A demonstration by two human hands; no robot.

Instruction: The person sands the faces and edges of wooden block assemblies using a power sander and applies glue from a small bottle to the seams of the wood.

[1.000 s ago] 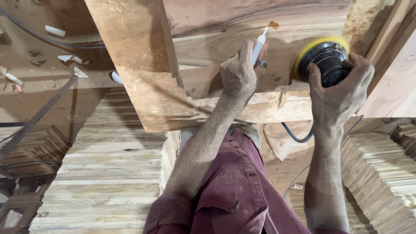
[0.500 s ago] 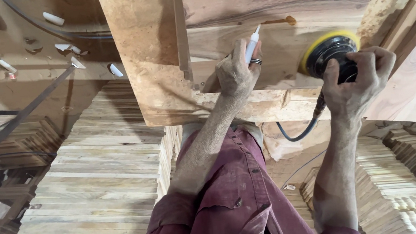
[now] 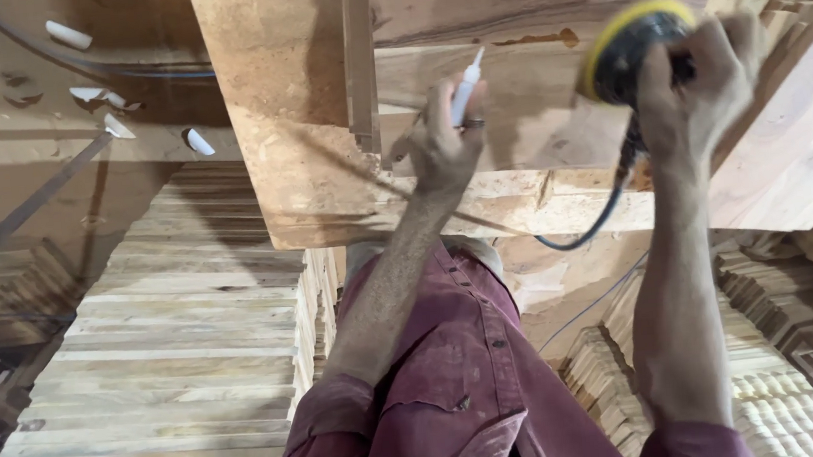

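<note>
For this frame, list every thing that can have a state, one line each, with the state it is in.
left hand: closed around a white tube, resting on the wood panel
white tube: gripped, nozzle pointing up and away
right hand: clamped on the sander
sander: held with its yellow-rimmed pad against the wood; running or not, cannot tell
black cord: hanging slack in a loop
wood panel: lying flat, bare, with a small dark flaw
stacked boards: piled in rows

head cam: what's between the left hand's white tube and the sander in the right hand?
Only bare wood panel, with a small dark knot mark near its top. The white tube in the left hand and the yellow-rimmed sander in the right hand are apart.
</note>
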